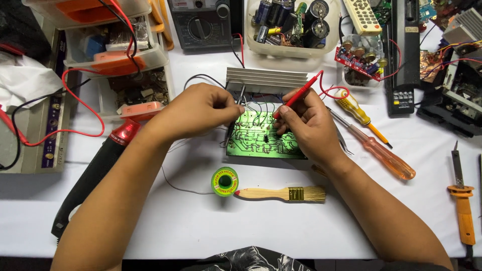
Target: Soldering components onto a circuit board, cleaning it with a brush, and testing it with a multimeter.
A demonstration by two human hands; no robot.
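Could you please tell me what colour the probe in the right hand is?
Red; the probe in the right hand shows clearly in the head view.

Left hand point(201, 110) and right hand point(306, 123) both pinched shut, forearms converging inward.

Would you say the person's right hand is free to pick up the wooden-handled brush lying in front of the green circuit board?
Probably not at once: the right hand grips a red probe on the green circuit board. The wooden-handled brush lies unobstructed.

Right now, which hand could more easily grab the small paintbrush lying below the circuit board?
Probably the right hand: the wooden-handled brush lies nearer its wrist, though it holds a red probe. The left hand holds a black probe farther away.
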